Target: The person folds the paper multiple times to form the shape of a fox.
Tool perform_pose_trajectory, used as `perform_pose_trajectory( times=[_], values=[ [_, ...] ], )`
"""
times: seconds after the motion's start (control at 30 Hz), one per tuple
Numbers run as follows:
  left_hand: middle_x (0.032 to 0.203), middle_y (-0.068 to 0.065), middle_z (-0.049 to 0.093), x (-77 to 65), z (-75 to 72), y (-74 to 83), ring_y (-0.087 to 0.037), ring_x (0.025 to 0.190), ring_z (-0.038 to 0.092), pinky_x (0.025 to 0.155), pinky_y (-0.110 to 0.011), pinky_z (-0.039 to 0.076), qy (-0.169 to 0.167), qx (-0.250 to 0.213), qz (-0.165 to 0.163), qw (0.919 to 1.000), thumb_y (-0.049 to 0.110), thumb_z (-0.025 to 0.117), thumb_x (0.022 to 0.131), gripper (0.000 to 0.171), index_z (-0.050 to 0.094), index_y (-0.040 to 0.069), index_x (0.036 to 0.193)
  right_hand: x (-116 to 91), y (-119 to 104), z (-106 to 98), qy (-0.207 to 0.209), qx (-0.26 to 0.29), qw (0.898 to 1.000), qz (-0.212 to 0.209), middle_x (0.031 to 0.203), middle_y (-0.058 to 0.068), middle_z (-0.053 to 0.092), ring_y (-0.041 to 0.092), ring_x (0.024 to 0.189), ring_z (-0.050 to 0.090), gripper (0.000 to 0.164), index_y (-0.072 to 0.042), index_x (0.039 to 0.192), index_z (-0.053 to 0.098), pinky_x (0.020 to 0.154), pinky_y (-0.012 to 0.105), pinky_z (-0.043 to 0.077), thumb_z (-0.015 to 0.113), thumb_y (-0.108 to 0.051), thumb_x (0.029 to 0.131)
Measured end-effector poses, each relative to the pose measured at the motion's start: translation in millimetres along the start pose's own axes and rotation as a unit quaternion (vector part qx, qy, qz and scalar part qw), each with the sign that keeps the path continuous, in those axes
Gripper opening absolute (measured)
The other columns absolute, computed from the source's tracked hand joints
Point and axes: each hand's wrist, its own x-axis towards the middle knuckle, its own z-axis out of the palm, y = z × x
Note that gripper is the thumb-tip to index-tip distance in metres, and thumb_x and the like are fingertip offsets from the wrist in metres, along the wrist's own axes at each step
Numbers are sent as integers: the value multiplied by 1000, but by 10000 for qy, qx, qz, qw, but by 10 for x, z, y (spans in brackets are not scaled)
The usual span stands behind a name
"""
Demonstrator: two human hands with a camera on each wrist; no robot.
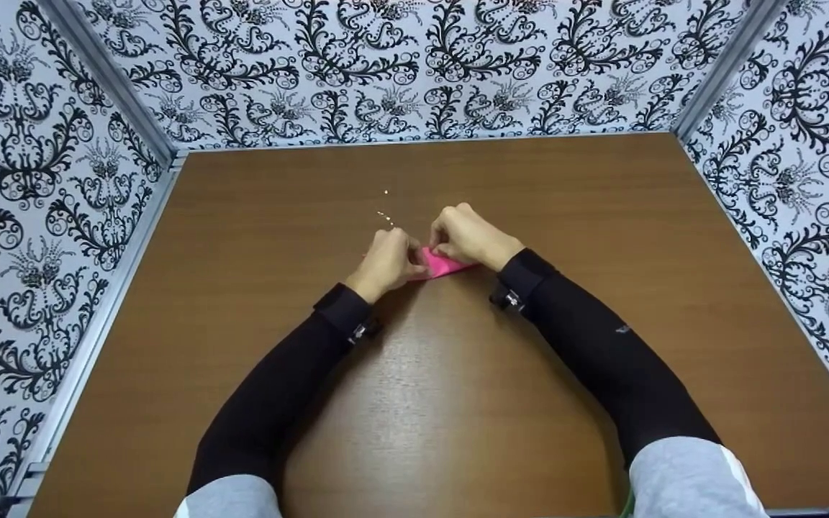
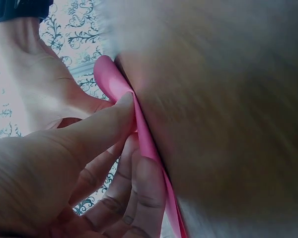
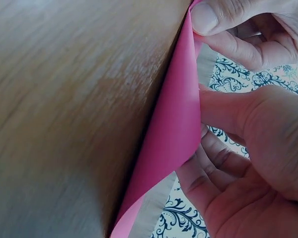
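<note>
Left fingers [image 2: 150, 188], right fingers [image 3: 194, 182] pinch, part-hide pink sheet [image 3: 176, 114] | wooden table [image 1: 414, 417] | patterned walls [image 1: 357, 65] around

soft glare pools on the near middle of the table [image 1: 400, 410], with dim shadows beside the black sleeves [image 1: 594, 352]. both wrist views look hazy, the table blurred there.

Pink sheet [image 1: 446, 267] partly hid. by L hand [image 1: 388, 260], R hand [image 1: 470, 236]; poss. paper, unclear.

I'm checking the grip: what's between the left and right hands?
A curved pink sheet, probably paper, lies between left hand and right hand in the head view.
</note>
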Motion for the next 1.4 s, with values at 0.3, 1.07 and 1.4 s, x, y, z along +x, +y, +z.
perform_pose_trajectory(
  times=[0.3,1.07,1.4],
  values=[
    [86,-6,89,0,-31,25,-30,86,83,84,-44,67,-107,151,39,9998,23,102,92,17,91,12,85,-2,-6,5,-11,36,10000,3,100,14,90,36,94,86,10,-4,99,91,90,47,72,82,1,97],
    [88,-8,89,-75,-81,-56,-33,90,83,90,-49,68,-176,204,72,9996,23,103,91,17,91,12,87,-15,-3,42,69,84,9999,-36,98,14,90,35,90,84,9,-5,97,91,86,48,71,84,0,98],
    [84,-7,88,-143,-174,-113,-25,80,77,83,-44,65,-164,252,142,9994,22,103,91,17,91,11,85,-14,-29,35,69,106,9999,99,101,13,90,34,94,85,10,-6,95,91,90,47,72,85,1,99]
  ],
)
